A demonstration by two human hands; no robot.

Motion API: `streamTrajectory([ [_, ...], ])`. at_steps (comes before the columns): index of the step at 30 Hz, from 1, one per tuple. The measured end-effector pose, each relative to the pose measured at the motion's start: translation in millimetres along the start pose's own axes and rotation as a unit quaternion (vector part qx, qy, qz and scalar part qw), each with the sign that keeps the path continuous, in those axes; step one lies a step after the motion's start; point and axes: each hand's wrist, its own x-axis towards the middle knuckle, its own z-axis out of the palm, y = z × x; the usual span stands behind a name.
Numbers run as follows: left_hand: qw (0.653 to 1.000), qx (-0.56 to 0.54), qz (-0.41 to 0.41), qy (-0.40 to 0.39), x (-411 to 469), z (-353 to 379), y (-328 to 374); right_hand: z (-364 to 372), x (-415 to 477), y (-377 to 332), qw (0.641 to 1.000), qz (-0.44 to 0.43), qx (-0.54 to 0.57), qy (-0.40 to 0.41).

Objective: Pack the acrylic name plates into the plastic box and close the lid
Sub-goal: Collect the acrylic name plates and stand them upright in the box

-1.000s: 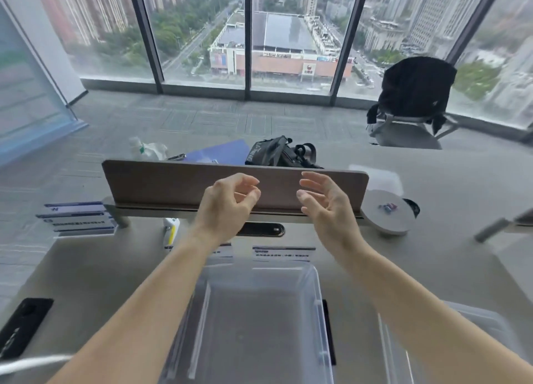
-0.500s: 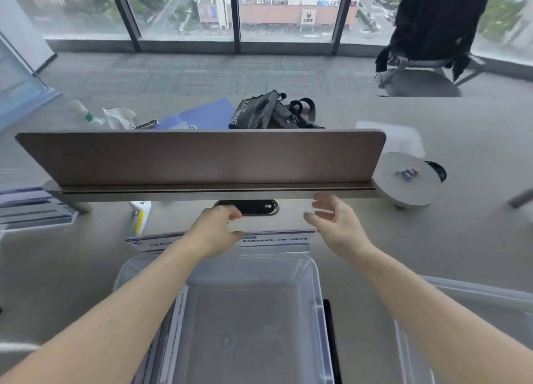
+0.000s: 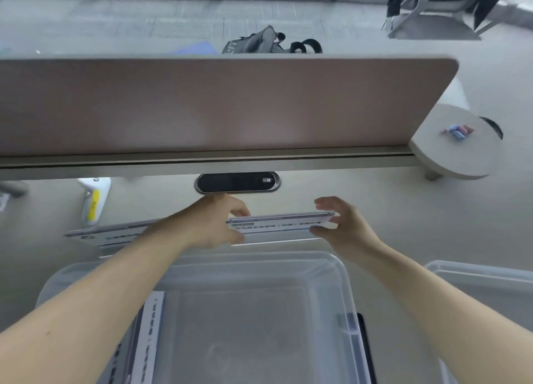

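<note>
The name plate (image 3: 278, 227) lies crosswise on the tabletop (image 3: 403, 216), just beyond the plastic box (image 3: 343, 271); left hand (image 3: 213, 225) and right hand (image 3: 343, 225) pinch its opposite ends.

head-worn view, facing forward and down, close above desk (image 3: 432, 225)

Soft, even daylight, faint shadows only, slight motion blur throughout, wide-angle bowing of straight edges toward frame margins.
</note>
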Motion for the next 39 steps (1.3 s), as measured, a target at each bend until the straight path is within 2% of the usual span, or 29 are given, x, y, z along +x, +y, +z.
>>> streamTrajectory([
  [5, 0.999, 0.046, 0.023, 0.013, 15.1, 8.2, -4.4, 16.4, 7.0, 10.9, 0.999, -0.027, -0.008, 0.045],
  [8, 0.997, 0.069, 0.031, 0.015, 18.9, 9.0, -5.5, 19.1, 7.2, 18.0, 0.997, -0.022, 0.036, 0.068],
  [13, 0.994, 0.074, 0.031, 0.072, 16.4, 4.8, -2.4, 9.2, 4.8, 13.2, 0.998, -0.033, 0.043, 0.043],
  [20, 0.987, 0.078, 0.073, 0.118, -16.2, -43.8, 22.8, -27.3, -17.6, -36.3, 0.990, -0.121, 0.049, 0.052],
  [25, 0.982, 0.088, 0.089, 0.139, -76.5, -87.7, 43.9, -56.1, -64.4, -90.3, 0.976, -0.196, 0.062, 0.076],
  [33, 0.972, 0.132, 0.068, 0.184, -221.7, -179.6, 92.2, -77.9, -175.8, -194.4, 0.954, -0.268, 0.125, 0.043],
  [36, 0.972, 0.146, 0.061, 0.174, -266.2, -192.0, 109.2, -76.3, -213.4, -218.8, 0.949, -0.289, 0.122, 0.026],
  [39, 0.974, 0.134, 0.093, 0.160, -299.6, -183.2, 130.2, -72.1, -243.5, -235.4, 0.947, -0.306, 0.096, -0.004],
])
